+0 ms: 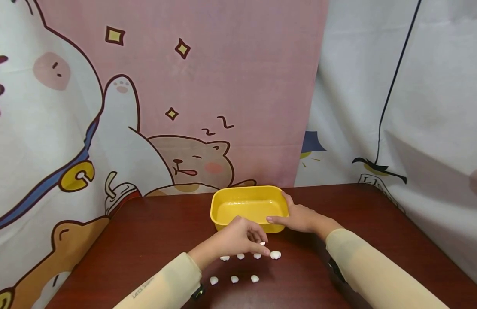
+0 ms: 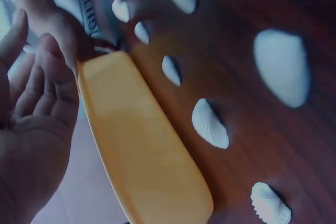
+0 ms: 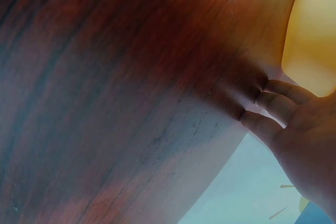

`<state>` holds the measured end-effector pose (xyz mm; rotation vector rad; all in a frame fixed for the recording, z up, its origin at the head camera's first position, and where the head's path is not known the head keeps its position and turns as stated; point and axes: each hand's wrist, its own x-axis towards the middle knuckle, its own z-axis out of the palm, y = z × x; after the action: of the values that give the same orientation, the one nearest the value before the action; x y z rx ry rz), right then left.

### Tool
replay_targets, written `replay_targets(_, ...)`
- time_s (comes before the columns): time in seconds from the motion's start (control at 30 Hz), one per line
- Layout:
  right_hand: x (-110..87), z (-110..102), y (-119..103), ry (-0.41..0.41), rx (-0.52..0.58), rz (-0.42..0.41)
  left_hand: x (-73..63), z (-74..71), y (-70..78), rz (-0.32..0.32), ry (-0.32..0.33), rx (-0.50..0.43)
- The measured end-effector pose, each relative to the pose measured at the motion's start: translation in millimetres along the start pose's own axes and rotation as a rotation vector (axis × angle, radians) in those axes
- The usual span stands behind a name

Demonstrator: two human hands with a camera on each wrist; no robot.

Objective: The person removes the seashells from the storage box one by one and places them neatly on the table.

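My left hand (image 1: 242,236) is above the table just in front of a yellow plastic basin (image 1: 280,226). It pinches a small white seashell (image 1: 262,243) between thumb and forefinger; the left wrist view shows only a sliver of that shell (image 2: 29,49). Below this hand, white ribbed seashells lie in two rows, among them one at the right end (image 1: 275,255) and one in the nearer row (image 1: 255,278). My right hand (image 1: 298,216) holds the basin's right end, thumb at the front rim and forefinger by the far corner. In the right wrist view, other fingers (image 3: 286,106) extend down beside the basin.
The dark red-brown wooden table (image 1: 165,236) carries everything. Behind it hangs a pink cartoon cloth (image 1: 261,86), and a pale cloth (image 1: 435,128) hangs at the right. The basin stands near the table's back edge.
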<state>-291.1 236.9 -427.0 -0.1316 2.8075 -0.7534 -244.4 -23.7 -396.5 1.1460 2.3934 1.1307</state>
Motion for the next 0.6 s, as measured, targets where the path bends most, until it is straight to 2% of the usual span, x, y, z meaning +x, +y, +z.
replay_targets(0.1,-0.7,-1.0,0.0,0.000,0.006,-0.004,-2.2,9.1,1.8,0.040,0.001,0.116)
replay_targets(0.23,-1.7,-1.4,-0.9,-0.004,0.014,-0.007,-6.1,24.4,4.1,0.040,0.010,0.223)
replay_targets(0.37,-1.2,0.3,-0.3,-0.010,0.013,0.005,-11.6,37.5,5.5,0.001,0.023,0.243)
replay_targets(0.6,-0.5,-1.0,-0.7,-0.011,-0.008,0.015,-19.8,53.4,-2.4,-0.034,0.041,0.207)
